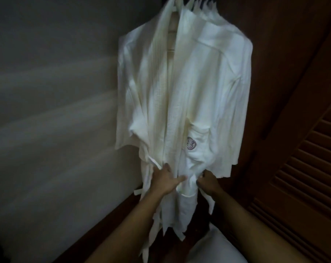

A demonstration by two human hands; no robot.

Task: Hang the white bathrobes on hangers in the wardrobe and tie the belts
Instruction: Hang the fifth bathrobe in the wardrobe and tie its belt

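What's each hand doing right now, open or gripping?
Left hand: fingers spread on the bathrobe front by the belt; grip unclear.
Right hand: curled, gripping the belt at the waist.

Your white bathrobe (183, 92) hangs off a hanger (171, 37) that's mostly hidden under the collar, so you only see a wooden bit at the neck. The wardrobe's brown wooden side (286, 73) is right behind it.
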